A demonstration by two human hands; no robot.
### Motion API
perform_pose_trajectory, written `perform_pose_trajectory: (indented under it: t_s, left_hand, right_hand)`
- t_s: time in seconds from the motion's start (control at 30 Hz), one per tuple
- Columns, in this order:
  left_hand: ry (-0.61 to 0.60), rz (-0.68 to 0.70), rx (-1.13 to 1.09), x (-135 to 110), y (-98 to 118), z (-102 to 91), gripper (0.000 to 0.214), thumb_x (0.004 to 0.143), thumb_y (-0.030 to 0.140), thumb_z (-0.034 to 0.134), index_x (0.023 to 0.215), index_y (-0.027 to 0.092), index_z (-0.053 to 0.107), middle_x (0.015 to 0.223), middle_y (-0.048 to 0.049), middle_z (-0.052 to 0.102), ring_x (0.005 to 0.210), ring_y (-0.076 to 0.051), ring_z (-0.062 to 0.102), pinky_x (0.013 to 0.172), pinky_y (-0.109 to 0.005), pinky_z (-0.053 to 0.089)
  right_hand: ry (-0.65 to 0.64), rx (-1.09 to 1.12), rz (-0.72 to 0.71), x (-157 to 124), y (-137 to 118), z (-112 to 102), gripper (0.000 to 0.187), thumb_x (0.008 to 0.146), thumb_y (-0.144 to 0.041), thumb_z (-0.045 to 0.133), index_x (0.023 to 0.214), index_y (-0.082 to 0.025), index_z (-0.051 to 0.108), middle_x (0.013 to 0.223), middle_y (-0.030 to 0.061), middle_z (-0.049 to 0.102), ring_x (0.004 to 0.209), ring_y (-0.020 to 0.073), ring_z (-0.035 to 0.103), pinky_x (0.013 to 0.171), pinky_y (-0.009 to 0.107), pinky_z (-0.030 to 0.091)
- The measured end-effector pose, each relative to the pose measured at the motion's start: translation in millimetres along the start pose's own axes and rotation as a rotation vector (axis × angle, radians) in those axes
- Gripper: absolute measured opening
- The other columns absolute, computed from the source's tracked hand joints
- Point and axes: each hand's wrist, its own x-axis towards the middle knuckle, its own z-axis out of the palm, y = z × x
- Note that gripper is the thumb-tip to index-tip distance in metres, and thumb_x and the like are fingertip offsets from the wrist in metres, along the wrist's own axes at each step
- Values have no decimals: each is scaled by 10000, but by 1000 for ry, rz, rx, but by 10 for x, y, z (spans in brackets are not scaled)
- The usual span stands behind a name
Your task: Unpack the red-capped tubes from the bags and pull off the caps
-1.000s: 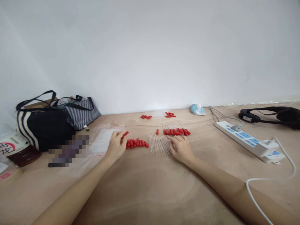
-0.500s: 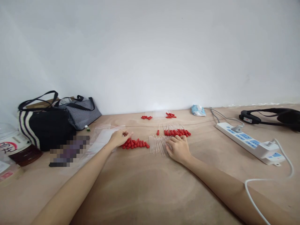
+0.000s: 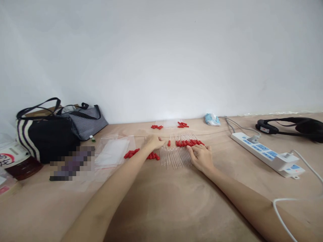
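Note:
My left hand point(image 3: 154, 142) hovers past the pile of red rubber bulbs point(image 3: 153, 155), its fingers pinched together; what they hold, if anything, is too small to make out. My right hand point(image 3: 202, 157) rests at the right end of a row of thin clear tubes point(image 3: 174, 158), fingers curled and closed. Whatever lies in those fingers is hidden. Just behind it, assembled droppers with red bulbs point(image 3: 188, 143) lie side by side. A single dropper point(image 3: 169, 142) lies left of them. My left forearm covers part of the bulb pile.
Clear zip bags point(image 3: 112, 152) lie at left, near a black bag point(image 3: 47, 137) and a striped bag point(image 3: 88, 122). More red-bulbed droppers point(image 3: 183, 124) are by the wall. At right are a tissue pack point(image 3: 212, 119), a power strip point(image 3: 257, 148) with cables and a black headset point(image 3: 290, 129).
My left hand has moved right, away from the red bulbs, toward the single dropper. My right hand has shifted right along the clear tubes to their end, uncovering more of them.

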Motion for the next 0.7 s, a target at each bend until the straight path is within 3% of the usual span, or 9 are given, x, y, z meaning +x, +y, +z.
perform_pose_trajectory:
  t_s: [0.13,0.3,0.47,0.53,0.6,0.7]
  left_hand:
    - [20,-27,47,108,281,209,341,619,506,573,648,178,660,839,-121,664,927,-297,554,788,-374,363]
    - [78,-23,77,129,370,281,222,670,344,564,708,143,650,902,-165,638,957,-314,537,765,-383,366]
    - [207,167,72,-236,114,27,216,775,338,479,766,167,609,942,-99,609,1008,-260,480,851,-383,316]
    - [227,278,60,-474,-67,-54,180,784,341,493,783,192,593,917,-48,606,975,-210,485,863,-345,315]
    - [298,510,4,-707,-240,-76,178,793,336,500,749,183,578,841,-39,605,871,-194,507,790,-334,349]
    - [342,704,-54,-970,-401,-21,139,792,304,527,729,186,566,813,-23,609,797,-173,512,743,-327,355]
  right_hand:
    - [-21,36,54,8,29,-18,435,878,-320,365,494,-178,514,564,-3,609,634,134,527,621,291,213]
    - [-31,70,82,0,31,2,398,864,-320,392,517,-187,534,581,-4,612,663,146,542,631,299,231]
    - [28,199,32,-11,59,32,216,821,-347,457,880,-212,616,843,45,628,806,180,543,699,317,320]
    - [24,240,-67,-21,31,22,306,804,-364,480,1040,-191,569,981,86,591,903,199,517,753,335,352]
    - [-21,239,-199,-38,-32,-6,398,789,-379,505,1137,-185,519,1095,109,540,985,217,481,805,361,355]
    - [-131,217,-396,-75,-164,-53,393,785,-401,518,1137,-227,529,1158,90,516,1037,230,451,863,408,321]
